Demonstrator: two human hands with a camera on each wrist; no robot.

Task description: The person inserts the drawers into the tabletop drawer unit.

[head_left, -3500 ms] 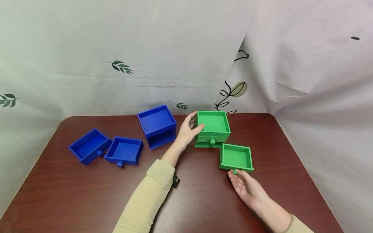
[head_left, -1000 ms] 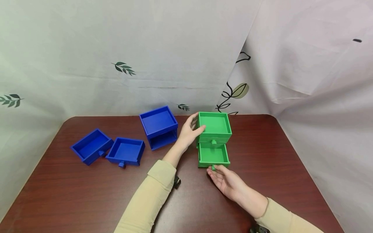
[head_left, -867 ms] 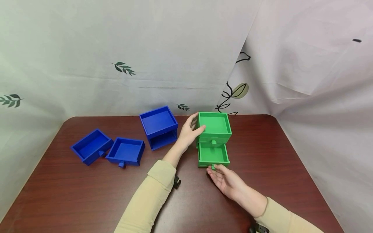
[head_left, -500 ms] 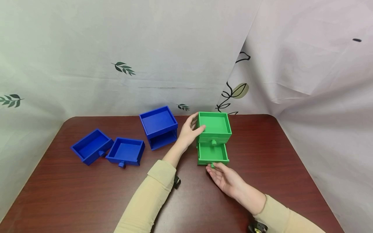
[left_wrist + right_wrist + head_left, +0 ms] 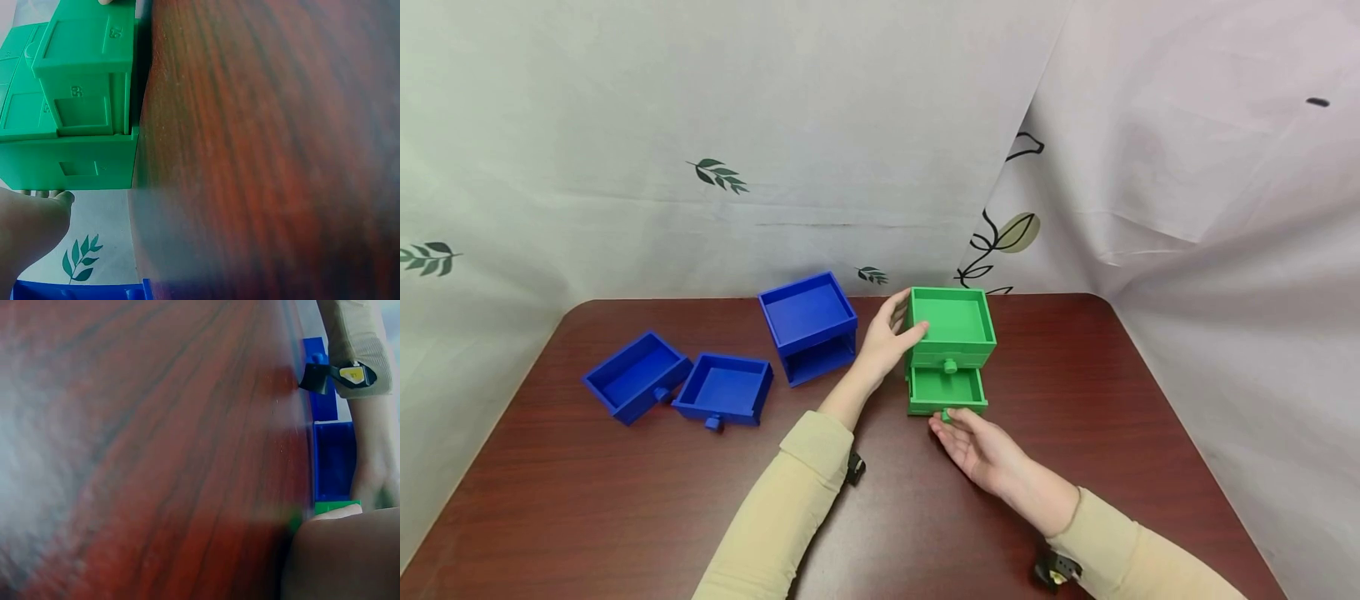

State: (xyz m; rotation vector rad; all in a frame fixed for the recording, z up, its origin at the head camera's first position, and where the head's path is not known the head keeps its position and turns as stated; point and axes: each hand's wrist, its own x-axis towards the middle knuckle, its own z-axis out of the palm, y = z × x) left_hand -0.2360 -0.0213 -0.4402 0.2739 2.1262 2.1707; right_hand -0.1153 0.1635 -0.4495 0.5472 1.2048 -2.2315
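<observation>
A small green drawer cabinet [image 5: 951,317] stands at the back of the table, its upper drawer seated. My left hand [image 5: 883,342] grips its left side, thumb over the top rim. In the left wrist view the left hand [image 5: 31,228] lies against the cabinet side [image 5: 37,162]. The lower green drawer [image 5: 947,387] sticks partly out of its slot, with nothing inside. My right hand [image 5: 981,454] pinches that drawer's knob [image 5: 946,415] between thumb and fingers. In the right wrist view my right hand [image 5: 105,1] is mostly hidden behind its own wrist.
Left of the green cabinet stands a blue cabinet [image 5: 808,312] with an open slot. Two loose blue drawers [image 5: 638,375] [image 5: 724,387] lie on the brown table [image 5: 550,492] at the left. A white cloth [image 5: 820,150] with leaf prints hangs behind the table.
The lower green drawer came from the right of the cabinet to its slot, and slides further in, pushed by my right hand. My left hand stays on the cabinet.
</observation>
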